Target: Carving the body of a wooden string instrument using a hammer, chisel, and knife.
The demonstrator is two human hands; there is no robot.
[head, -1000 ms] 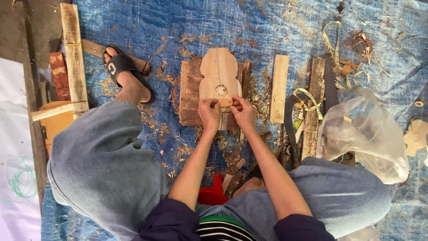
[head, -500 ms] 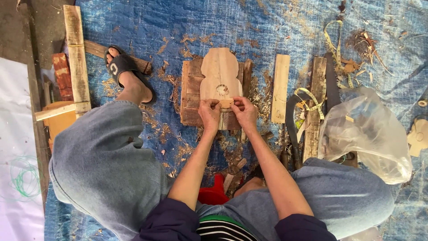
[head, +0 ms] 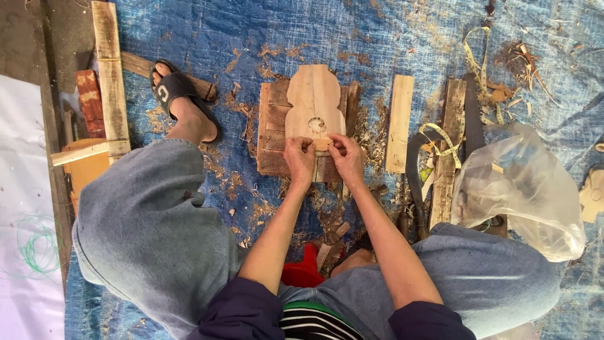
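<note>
Little has moved since the earlier frames: both hands stay at the lower edge of the carved board (head: 313,101), mid-frame, on a wood block (head: 272,135) over blue tarp (head: 352,31). Left hand (head: 299,158) and right hand (head: 346,156) pinch a small wood piece (head: 322,144) between fingertips. Right of them lie a slat (head: 399,123) and plastic bag (head: 522,189).

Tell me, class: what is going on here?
A person sits on a blue tarp strewn with wood shavings. Left hand and right hand together pinch a small wooden piece at the near end of a shaped wooden blank, which lies on a darker wooden block.
</note>
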